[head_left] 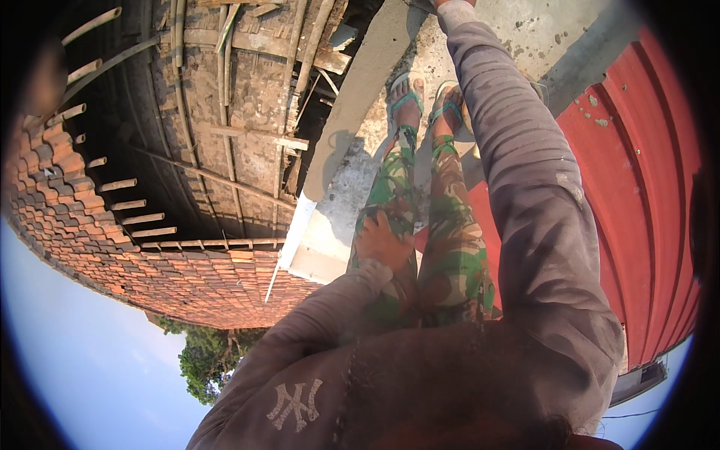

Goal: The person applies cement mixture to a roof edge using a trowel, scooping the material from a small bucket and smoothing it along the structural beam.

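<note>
My left hand [383, 241] lies on the leg of my camouflage trousers [455, 247], around the knee, its fingers spread and nothing in them. Stretched far forward, my right arm in a faded brown sleeve [517, 142] reaches the top edge. Only a sliver of my right hand [450, 3] shows there, so its fingers and anything in them are hidden. Below that hand is a grey concrete surface [517, 30] with dark spots. My feet stand on it in flip-flops [406, 99] with teal straps.
Red metal sheeting [630, 180] rises along the right. To the left, beyond the concrete edge, is a drop beside a worn wall with bamboo poles [225, 112]. Orange roof tiles [187, 281] and jutting bamboo ends [142, 219] lie there too, near a white board [297, 232].
</note>
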{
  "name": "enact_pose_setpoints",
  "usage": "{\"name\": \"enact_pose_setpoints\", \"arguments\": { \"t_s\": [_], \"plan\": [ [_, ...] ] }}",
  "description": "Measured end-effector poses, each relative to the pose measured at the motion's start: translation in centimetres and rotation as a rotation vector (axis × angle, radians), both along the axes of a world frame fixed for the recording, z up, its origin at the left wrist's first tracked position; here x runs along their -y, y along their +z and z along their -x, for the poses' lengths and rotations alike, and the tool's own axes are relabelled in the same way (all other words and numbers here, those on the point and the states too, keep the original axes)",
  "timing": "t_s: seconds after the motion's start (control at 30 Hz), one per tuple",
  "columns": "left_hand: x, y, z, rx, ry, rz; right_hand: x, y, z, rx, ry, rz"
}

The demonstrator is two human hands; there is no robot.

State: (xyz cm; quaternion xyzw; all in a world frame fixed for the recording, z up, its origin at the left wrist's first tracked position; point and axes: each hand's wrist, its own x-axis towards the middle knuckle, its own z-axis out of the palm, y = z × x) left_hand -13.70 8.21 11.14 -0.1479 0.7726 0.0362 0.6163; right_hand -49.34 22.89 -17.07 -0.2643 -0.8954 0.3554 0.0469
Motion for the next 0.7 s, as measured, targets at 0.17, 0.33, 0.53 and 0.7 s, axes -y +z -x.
{"name": "enact_pose_setpoints", "arguments": {
  "t_s": [0.17,0.33,0.53,0.7],
  "plan": [
    [0.0,0.2,1.1,0.065,-0.037,0.023,4.0,2.9,-5.8,0.058,-0.054,0.168],
    [0.2,0.1,1.6,0.049,-0.044,0.037,15.3,5.4,-24.7,0.329,0.083,0.528],
    [0.7,-0.1,1.3,0.046,-0.06,0.036,8.7,5.3,-13.0,0.281,0.038,0.42],
    [0.8,-0.6,1.1,0.042,-0.116,-0.012,-5.6,-2.0,4.1,0.201,0.034,0.089]
  ]
}}
